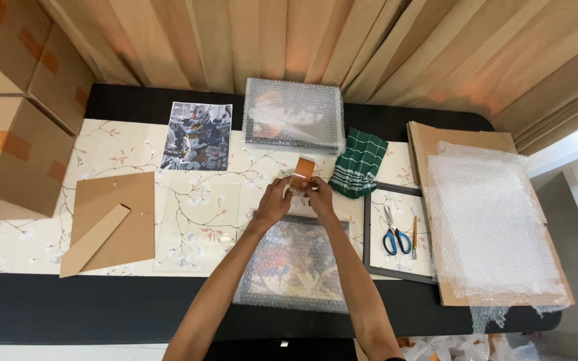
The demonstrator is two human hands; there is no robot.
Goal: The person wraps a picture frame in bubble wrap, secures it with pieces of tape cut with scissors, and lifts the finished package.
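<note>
A: Both hands meet over the middle of the worktop (48, 311). The left hand (274, 202) and the right hand (319, 195) are closed on a roll of brown packing tape (302, 172), pinching it from either side just above a framed picture wrapped in clear bubble wrap (294, 264).

B: How far along does the packing look?

A: One bubble-wrapped flat parcel (294, 115) already sits at the far edge by the curtain, so I judge that one finished. The near one is wrapped but, as far as I can see, not yet taped. Still bare are a black empty picture frame (367, 230), a brown backing board with its stand (110, 220) and a printed robot poster (197, 136).

B: Anything else about?

A: Blue-handled scissors (393, 237) lie inside the empty frame, a green striped cloth (358, 164) beside it, a loose sheet of bubble wrap on flat cardboard (486, 220) to the right, and cardboard boxes (11, 120) on the left.

B: What can't you make out?

A: Whether a tape end is already pulled free; the fingers hide it. The slim stick beside the scissors may be a pencil.
</note>
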